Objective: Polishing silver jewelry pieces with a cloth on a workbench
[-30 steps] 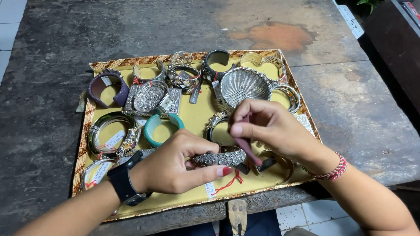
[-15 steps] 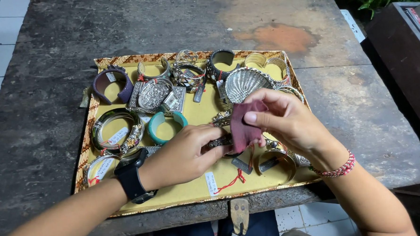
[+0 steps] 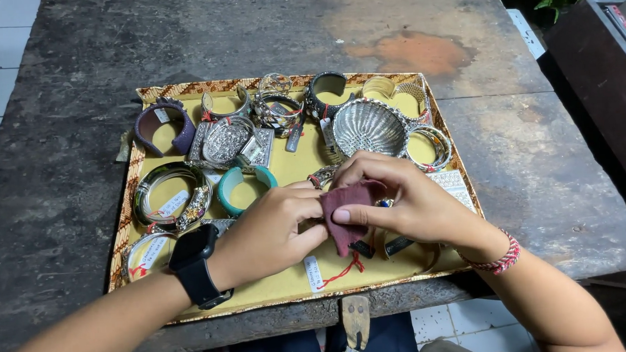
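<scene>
Hands meet over the near middle of the tray [image 3: 130, 178], and from where I sit watching the head view I can follow most of what they do. My right hand [image 3: 406, 203] pinches a small dark red cloth [image 3: 348, 211] between thumb and fingers, the cloth folded over something I cannot make out. My left hand [image 3: 273, 227] is closed up against the same cloth from the left, its fingertips touching the fabric; whatever piece it clasps underneath is hidden, so I cannot tell what is inside the grip. A black smartwatch [image 3: 193, 262] sits on the left wrist, and a red and white braided band [image 3: 498, 256] circles the right wrist.

Below the cloth a white tag on a red string [image 3: 331, 272] lies on the yellow lining. Just left of the hands is a teal bangle [image 3: 237, 190], and further left a wide silver bangle [image 3: 170, 196]. At the far left corner sits a purple cuff [image 3: 163, 126]. Far of my right hand rests a large ribbed silver shell-shaped piece [image 3: 368, 128], with a beaded bangle [image 3: 430, 146] to its right. The tray rests on a worn dark wooden table [image 3: 76, 67].
</scene>
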